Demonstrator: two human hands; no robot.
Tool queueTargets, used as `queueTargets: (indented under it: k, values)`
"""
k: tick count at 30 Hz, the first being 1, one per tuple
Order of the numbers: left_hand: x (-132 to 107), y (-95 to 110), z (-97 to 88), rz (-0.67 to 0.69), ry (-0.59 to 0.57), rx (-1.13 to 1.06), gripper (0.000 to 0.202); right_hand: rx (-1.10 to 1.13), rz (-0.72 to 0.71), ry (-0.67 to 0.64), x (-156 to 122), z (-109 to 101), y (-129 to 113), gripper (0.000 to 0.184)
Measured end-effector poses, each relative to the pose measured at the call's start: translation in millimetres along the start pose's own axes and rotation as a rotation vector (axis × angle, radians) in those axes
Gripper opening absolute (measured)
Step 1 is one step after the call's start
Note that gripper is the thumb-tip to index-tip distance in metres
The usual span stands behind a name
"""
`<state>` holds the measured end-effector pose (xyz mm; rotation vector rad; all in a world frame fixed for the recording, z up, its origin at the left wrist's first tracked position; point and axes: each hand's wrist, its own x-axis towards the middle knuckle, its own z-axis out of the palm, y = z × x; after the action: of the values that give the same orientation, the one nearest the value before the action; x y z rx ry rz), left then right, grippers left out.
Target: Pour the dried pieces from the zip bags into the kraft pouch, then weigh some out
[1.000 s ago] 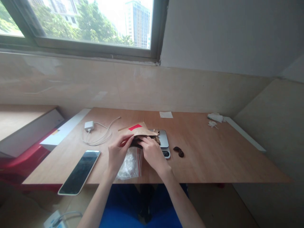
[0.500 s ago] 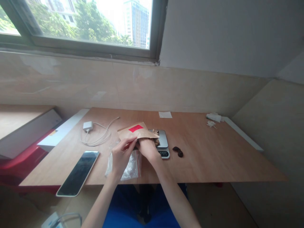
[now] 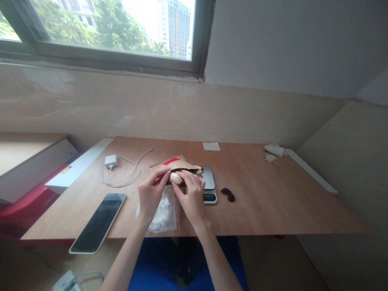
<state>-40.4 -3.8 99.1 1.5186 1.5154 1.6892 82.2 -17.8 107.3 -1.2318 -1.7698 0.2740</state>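
Note:
A brown kraft paper bag (image 3: 185, 164) with a red label rests partly over a silver kitchen scale (image 3: 208, 178), its mouth turned toward me. My left hand (image 3: 153, 190) is closed on the left side of the bag's opening. In front of the mouth, a pale rounded piece (image 3: 175, 178) is pinched by my right hand (image 3: 191, 192); its kind is too small to make out. The left fingertips come close to it, and I cannot tell whether they touch it. Beneath my hands lies a clear zip bag (image 3: 165, 214) with a red seal line.
Two dark pieces (image 3: 228, 195) lie right of the scale. A phone (image 3: 97, 224) overhangs the front edge at left, with a white charger (image 3: 111, 161) and cable behind it. White paper (image 3: 211, 146) lies at the back, crumpled tissue (image 3: 275, 150) at back right.
My right hand has come out of the paper bag, and the pale piece now shows between its fingers. The bag's mouth is more visible and its label has tipped back.

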Motion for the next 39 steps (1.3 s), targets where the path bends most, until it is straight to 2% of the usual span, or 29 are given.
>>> queueTargets:
  k: [3, 5, 9, 13, 17, 19, 21, 24, 27, 29, 32, 35, 39]
  values:
    - [15.5, 2.0, -2.0, -0.015, 0.001, -0.005, 0.026, 0.166, 0.082, 0.205, -10.4, -11.0, 9.4, 0.02]
    - [30.7, 1.5, -2.9, -0.021, 0.019, 0.031, 0.028, 0.239, 0.184, 0.28, -16.6, -17.5, 27.6, 0.021]
    - [67.6, -3.1, -3.0, 0.041, 0.144, 0.167, 0.029, 0.262, 0.319, 0.301, -22.2, -23.7, 84.4, 0.026]
    - [92.9, -5.2, -4.6, 0.097, 0.269, 0.255, 0.031, 0.085, 0.303, 0.255, -16.2, -19.9, 135.7, 0.023]
    - [86.7, -3.7, -6.7, 0.213, 0.419, 0.312, 0.034, 0.007, 0.249, 0.143, -2.7, -10.7, 161.7, 0.017]
    - [72.2, -3.7, -5.6, 0.245, 0.428, 0.333, 0.041, -0.018, 0.228, 0.091, 3.0, -6.2, 167.3, 0.013]
    - [53.3, -6.1, -2.6, 0.242, 0.409, 0.333, 0.039, -0.038, 0.215, 0.048, 5.8, -2.7, 170.1, 0.013]
    - [23.1, -16.7, 4.3, 0.214, 0.291, 0.319, 0.025, -0.053, 0.194, 0.034, 3.5, -0.4, 171.0, 0.019]
    - [-3.7, -35.0, 12.1, 0.155, 0.065, 0.321, 0.017, -0.04, 0.136, 0.04, -3.5, -2.7, 168.9, 0.027]
    - [-18.3, -48.9, 16.8, 0.133, -0.108, 0.34, 0.017, -0.031, 0.096, 0.045, -9.1, -7.1, 166.3, 0.03]
    - [-34.1, -68.3, 22.0, 0.116, -0.274, 0.384, 0.023, -0.045, 0.093, 0.076, -19.7, -17.2, 163.6, 0.034]
    - [-42.9, -84.1, 23.9, 0.096, -0.378, 0.449, 0.029, -0.104, 0.127, 0.149, -34.4, -29.2, 168.1, 0.036]
    - [-48.7, -97.8, 23.0, 0.051, -0.418, 0.513, 0.034, -0.242, 0.158, 0.209, -58.6, -41.4, 187.2, 0.035]
